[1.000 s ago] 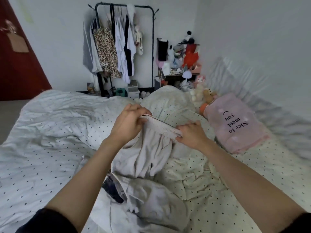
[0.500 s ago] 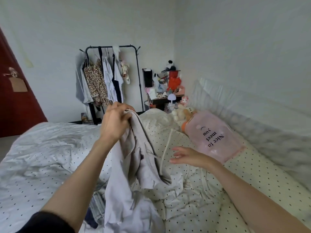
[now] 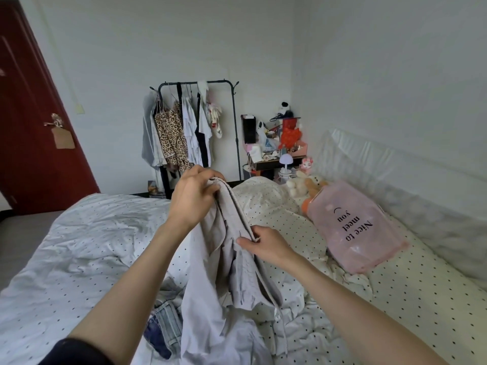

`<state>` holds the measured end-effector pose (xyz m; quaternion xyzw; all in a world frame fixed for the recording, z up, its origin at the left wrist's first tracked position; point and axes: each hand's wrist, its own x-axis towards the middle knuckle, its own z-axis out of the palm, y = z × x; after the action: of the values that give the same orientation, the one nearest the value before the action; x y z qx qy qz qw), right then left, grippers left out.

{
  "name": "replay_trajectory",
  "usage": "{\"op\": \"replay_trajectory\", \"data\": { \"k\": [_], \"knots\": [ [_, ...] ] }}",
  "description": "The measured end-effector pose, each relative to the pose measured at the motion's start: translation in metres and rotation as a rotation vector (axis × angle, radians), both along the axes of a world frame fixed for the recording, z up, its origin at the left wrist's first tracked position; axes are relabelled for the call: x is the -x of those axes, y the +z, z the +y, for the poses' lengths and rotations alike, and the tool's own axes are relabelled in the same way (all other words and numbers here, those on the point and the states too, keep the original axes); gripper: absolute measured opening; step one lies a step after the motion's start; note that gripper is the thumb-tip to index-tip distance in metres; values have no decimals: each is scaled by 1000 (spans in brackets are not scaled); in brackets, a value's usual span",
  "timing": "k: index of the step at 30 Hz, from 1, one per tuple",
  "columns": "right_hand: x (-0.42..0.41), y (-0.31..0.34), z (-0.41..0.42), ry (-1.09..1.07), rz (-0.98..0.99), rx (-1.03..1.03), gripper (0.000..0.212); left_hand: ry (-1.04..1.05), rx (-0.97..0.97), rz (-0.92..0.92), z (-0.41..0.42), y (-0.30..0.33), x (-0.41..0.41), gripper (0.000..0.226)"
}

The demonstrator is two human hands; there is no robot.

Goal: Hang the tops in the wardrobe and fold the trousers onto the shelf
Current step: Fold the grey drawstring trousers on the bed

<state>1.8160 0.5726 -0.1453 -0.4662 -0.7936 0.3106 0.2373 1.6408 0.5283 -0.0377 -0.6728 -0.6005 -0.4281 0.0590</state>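
Both hands now grip beige trousers (image 3: 232, 262): left hand (image 3: 193, 198) lifts waistband, right hand (image 3: 266, 246) re-pinches seam; folding underway.

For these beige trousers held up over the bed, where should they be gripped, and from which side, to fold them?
Probably along the waistband edge. The left hand already grips the beige trousers at its top corner; the right hand pinches the same edge lower down, reaching in from the right. That edge runs taut between both hands while the legs hang slack toward the bed, so it looks like the firmest part.
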Motion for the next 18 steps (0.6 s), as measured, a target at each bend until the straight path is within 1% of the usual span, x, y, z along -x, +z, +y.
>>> {"op": "replay_trajectory", "data": {
  "k": [2, 3, 5, 6, 7, 9, 10, 11, 13, 14, 16, 17, 18],
  "knots": [
    [4, -7, 1, -18, 18, 35, 39, 11, -9, -18, 0, 3, 7, 18],
    [4, -10, 0, 6, 38, 82, 45, 24, -16, -29, -1, 5, 13, 19],
    [-1, -17, -1, 55, 11, 168, 78, 56, -43, -54, -3, 9, 26, 20],
    [-2, -21, -1, 62, -54, 194, 83, 71, -58, -64, -3, 11, 32, 20],
    [-3, -27, 1, 69, -124, 190, 73, 82, -70, -72, -4, 11, 38, 21],
    [0, -40, 3, 31, -256, 132, 24, 91, -76, -86, -7, 10, 46, 21],
    [2, -43, 4, -3, -316, 65, 25, 95, -73, -94, -8, 8, 49, 21],
    [4, -41, 3, -28, -377, -16, 33, 105, -73, -104, -10, 7, 53, 22],
    [3, -28, 9, -104, -475, -189, 38, 135, -84, -126, -13, 5, 65, 22],
    [0, -15, 16, -153, -482, -248, 36, 160, -86, -133, -13, 5, 72, 22],
    [-10, 16, 31, -250, -442, -320, 20, 242, -79, -125, -13, 6, 85, 22],
    [-14, 34, 39, -291, -438, -370, 15, 279, -82, -114, -12, 7, 89, 23],
    [-16, 51, 46, -330, -450, -422, 21, 303, -91, -108, -10, 10, 92, 25]
  ]
}}
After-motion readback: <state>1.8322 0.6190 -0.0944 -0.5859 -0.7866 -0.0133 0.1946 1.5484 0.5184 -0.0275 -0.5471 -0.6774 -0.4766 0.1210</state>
